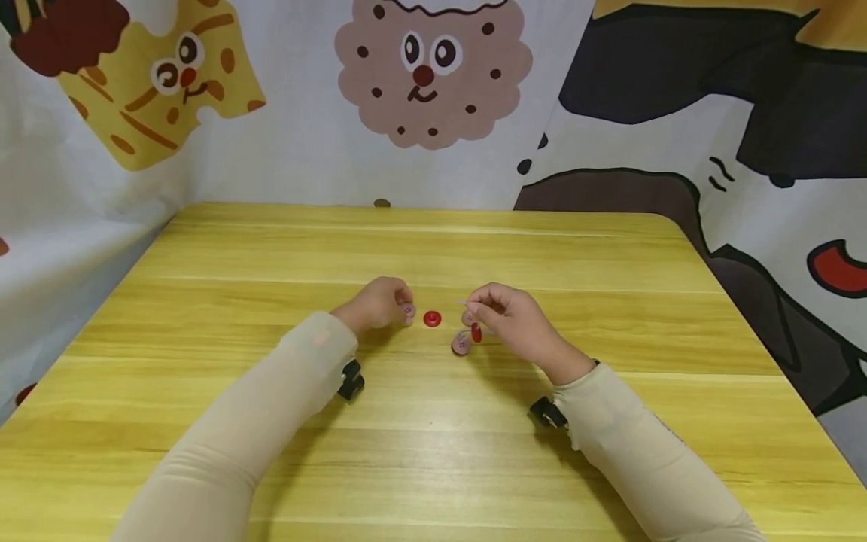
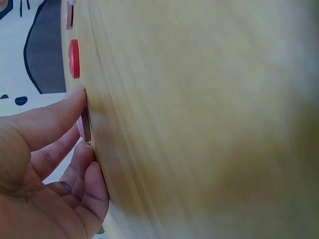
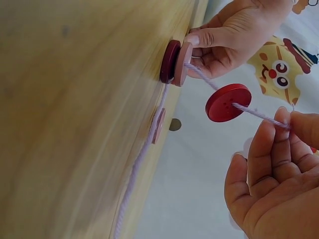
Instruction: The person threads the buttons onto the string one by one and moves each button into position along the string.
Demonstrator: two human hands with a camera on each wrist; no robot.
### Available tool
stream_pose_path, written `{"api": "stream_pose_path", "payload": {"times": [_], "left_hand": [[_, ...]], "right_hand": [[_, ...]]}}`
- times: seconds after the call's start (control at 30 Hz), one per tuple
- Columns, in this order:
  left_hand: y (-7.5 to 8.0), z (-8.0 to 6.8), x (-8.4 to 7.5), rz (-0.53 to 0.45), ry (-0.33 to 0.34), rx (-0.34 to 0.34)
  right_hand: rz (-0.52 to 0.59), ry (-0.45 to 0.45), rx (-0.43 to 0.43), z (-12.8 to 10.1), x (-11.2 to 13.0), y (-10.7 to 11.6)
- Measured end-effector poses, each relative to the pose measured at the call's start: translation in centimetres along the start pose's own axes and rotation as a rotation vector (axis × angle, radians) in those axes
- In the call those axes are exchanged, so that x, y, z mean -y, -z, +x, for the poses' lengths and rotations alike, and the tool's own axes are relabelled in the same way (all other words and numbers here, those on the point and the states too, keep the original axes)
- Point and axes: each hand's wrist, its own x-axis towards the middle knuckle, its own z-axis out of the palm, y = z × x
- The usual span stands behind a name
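Near the middle of the table my left hand (image 1: 381, 303) pinches a pink button (image 1: 408, 309) at its edge, close to the tabletop. To its right a red button (image 1: 432, 318) lies flat on the wood. My right hand (image 1: 511, 320) holds a lilac cord (image 3: 264, 117) between thumb and fingertips, with the palm facing its wrist camera. A threaded red button (image 3: 228, 102) hangs tilted on this cord, just below the fingertips. Further along, the cord meets a pink button (image 1: 460, 345). Another pink button (image 1: 467, 318) lies partly behind the right hand's fingers.
The wood-grain table (image 1: 433, 452) reaches back to a hanging cloth (image 1: 291, 150) printed with cartoon food. Loose cord trails along the tabletop in the right wrist view. Each sleeve carries a black wrist mount, such as the left mount (image 1: 351, 380).
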Motion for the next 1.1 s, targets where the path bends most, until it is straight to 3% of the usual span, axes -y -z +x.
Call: {"api": "stream_pose_path", "payload": {"times": [0.77,1.1], "left_hand": [[-0.25,-0.27,-0.76,0.091,-0.013,-0.001],[-0.17,-0.59,-0.87,0.133,-0.035,-0.036]], "right_hand": [[0.009,0.009,0.005,0.04,0.55,-0.24],[0.005,0.001,0.01,-0.03,0.7,-0.18]]}}
